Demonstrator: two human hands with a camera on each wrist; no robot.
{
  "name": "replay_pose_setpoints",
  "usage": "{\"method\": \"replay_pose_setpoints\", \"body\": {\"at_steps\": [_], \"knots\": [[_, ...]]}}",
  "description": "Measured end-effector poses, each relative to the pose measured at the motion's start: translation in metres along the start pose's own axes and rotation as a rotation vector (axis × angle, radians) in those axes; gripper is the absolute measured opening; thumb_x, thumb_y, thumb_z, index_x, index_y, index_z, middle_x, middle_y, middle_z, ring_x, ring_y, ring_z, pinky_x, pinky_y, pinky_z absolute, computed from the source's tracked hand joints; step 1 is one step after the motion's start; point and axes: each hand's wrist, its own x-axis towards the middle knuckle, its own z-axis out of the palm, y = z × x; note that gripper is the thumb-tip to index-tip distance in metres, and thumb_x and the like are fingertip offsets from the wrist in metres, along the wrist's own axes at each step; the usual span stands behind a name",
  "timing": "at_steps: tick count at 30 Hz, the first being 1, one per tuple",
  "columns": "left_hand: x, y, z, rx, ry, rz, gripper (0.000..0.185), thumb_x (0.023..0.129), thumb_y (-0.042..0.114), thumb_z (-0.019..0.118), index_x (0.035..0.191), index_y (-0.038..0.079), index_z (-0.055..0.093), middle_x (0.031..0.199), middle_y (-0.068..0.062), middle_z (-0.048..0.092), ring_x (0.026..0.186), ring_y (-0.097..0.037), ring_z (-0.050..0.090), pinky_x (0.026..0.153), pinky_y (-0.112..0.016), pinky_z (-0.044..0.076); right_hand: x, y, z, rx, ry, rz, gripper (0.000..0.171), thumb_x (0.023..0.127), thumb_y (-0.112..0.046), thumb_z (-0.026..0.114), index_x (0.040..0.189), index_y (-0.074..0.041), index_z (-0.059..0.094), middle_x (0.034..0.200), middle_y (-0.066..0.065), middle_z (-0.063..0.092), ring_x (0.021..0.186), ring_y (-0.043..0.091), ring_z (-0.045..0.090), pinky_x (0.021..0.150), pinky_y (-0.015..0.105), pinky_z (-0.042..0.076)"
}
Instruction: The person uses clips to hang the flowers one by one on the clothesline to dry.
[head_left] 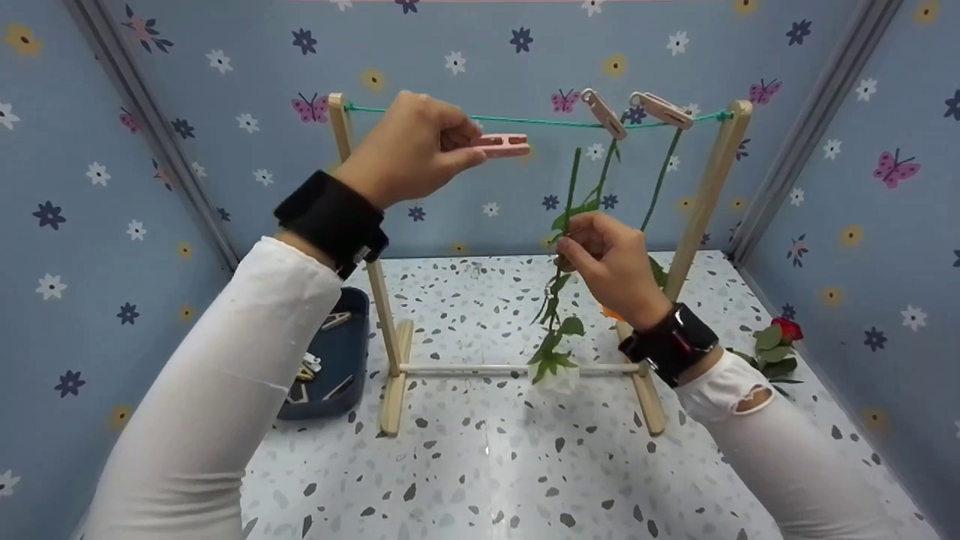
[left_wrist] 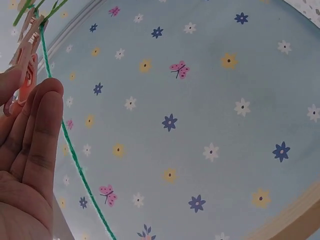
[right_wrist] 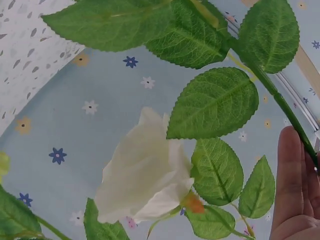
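Observation:
My left hand (head_left: 412, 150) pinches a pink clothespin (head_left: 506, 145) by one end, close in front of the green rope (head_left: 540, 121); its other end points right. Lower down, my right hand (head_left: 611, 259) pinches a green flower stem (head_left: 574, 176) between thumb and fingers, the bare cut end pointing up below the rope. Leaves and a white blossom (head_left: 556, 379) hang head-down beneath that hand. Two more clothespins, one left (head_left: 604, 115) and one right (head_left: 661, 110), grip stems on the rope. A white rose (right_wrist: 145, 175) shows large in the right wrist view.
A wooden frame with a left post (head_left: 382, 315) and right post (head_left: 709, 195) carries the rope. Behind my left forearm stands a dark blue tray (head_left: 352, 390) with several clothespins. A red rose (head_left: 786, 328) lies on the speckled table (head_left: 450, 465) at right. Patterned walls enclose the space.

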Motion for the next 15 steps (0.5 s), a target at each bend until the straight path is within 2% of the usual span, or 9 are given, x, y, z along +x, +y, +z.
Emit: {"method": "replay_pose_setpoints", "body": {"at_steps": [4,11,15], "knots": [[0.011,0.008,-0.007,0.039,-0.005,-0.004,0.023,0.107,0.014,0.069,0.117,-0.003,0.080,0.105,-0.017,0.080,0.086,-0.019,0.068,0.077,-0.016,0.050,0.007,-0.004,0.008,0.034,0.008,0.021,0.009,0.103,0.004,0.067,0.111,0.009,0.069,0.095,0.025,0.078,0.074,0.005,0.076,0.074,0.024,0.064],[0.023,0.020,-0.016,0.097,0.024,-0.024,0.027,0.109,0.020,0.067,0.119,-0.002,0.080,0.110,-0.016,0.078,0.091,-0.019,0.065,0.088,-0.029,0.057,0.021,-0.011,0.019,0.081,0.008,0.079,0.008,0.103,0.004,0.067,0.110,0.008,0.068,0.095,0.029,0.076,0.073,0.006,0.075,0.073,0.024,0.064],[0.029,0.023,-0.019,0.121,0.025,-0.033,0.029,0.110,0.022,0.066,0.120,-0.001,0.080,0.111,-0.016,0.077,0.088,-0.016,0.061,0.086,-0.026,0.055,0.029,-0.012,0.023,0.082,0.024,0.106,0.005,0.102,0.005,0.068,0.106,0.004,0.068,0.094,0.025,0.077,0.071,0.007,0.074,0.072,0.025,0.065]]}}
